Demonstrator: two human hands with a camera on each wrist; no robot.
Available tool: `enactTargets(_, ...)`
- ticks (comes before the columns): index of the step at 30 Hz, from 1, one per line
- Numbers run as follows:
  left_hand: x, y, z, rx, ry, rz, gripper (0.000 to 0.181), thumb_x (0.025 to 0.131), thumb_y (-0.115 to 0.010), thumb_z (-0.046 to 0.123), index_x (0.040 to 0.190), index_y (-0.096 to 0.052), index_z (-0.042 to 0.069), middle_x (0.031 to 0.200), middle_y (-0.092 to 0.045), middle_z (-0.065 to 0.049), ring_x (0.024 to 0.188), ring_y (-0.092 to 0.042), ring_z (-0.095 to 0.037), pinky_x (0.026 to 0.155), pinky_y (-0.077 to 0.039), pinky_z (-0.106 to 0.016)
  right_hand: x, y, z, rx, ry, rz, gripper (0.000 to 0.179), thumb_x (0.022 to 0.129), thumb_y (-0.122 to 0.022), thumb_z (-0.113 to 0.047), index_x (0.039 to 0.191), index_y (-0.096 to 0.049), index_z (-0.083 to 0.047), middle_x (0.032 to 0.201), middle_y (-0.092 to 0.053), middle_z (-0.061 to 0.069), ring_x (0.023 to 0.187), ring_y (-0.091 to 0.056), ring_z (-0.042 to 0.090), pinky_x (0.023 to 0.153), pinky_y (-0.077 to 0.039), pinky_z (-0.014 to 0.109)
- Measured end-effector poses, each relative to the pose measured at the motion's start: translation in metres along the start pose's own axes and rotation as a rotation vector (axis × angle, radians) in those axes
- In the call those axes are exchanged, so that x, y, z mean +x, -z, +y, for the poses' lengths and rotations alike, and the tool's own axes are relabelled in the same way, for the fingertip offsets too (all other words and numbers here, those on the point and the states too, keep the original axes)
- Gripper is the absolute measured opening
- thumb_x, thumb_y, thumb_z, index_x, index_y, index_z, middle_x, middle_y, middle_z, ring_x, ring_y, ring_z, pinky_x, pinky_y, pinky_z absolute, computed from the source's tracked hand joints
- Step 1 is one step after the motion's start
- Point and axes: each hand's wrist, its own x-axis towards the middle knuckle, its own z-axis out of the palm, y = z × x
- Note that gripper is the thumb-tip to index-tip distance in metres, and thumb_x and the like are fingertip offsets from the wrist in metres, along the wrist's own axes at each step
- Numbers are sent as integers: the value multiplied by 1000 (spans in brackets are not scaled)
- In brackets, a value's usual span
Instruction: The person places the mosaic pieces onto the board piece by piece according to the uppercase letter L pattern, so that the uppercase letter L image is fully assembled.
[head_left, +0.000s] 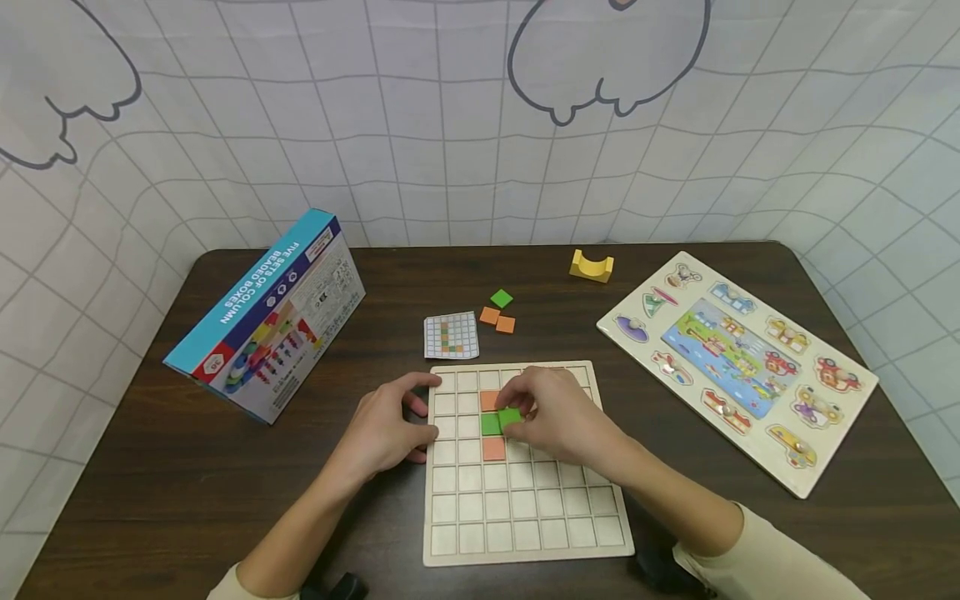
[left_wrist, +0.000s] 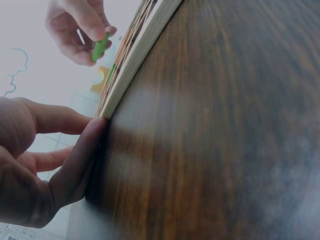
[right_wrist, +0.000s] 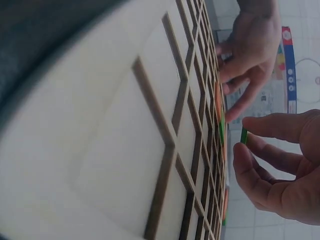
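My right hand point(head_left: 553, 415) pinches a small green square tile point(head_left: 509, 416) between thumb and fingers, over the wooden grid board point(head_left: 528, 533). In the right wrist view the tile point(right_wrist: 244, 135) shows edge-on, above the grid. Under it, a green tile point(head_left: 491, 425) sits in a cell, between an orange tile point(head_left: 489, 401) above and another orange tile point(head_left: 493, 449) below. My left hand point(head_left: 386, 425) rests against the board's left edge, thumb and index finger spread apart along it. In the left wrist view its fingertips point(left_wrist: 97, 125) touch the board's side.
Behind the board lie a printed pattern card point(head_left: 451, 336), a loose green tile point(head_left: 501, 297) and two orange tiles point(head_left: 506, 325). A blue and white box point(head_left: 300, 325) stands at left. A yellow arched block point(head_left: 591, 267) and a picture puzzle board point(head_left: 780, 442) are at right.
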Motion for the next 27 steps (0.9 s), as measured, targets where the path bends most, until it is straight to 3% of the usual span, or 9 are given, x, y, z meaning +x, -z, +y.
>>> enactTargets(27,0,1,0,5,14,-10,64,83,-81,-1,141,-62,20,107,-59,-15,59,-65,-21,51,-63,-32,-24,-17,-10,-8,45,5,19,78,-88,-6,89,-76,-16,80,-61,-3,76,-55,12,64,-48,23)
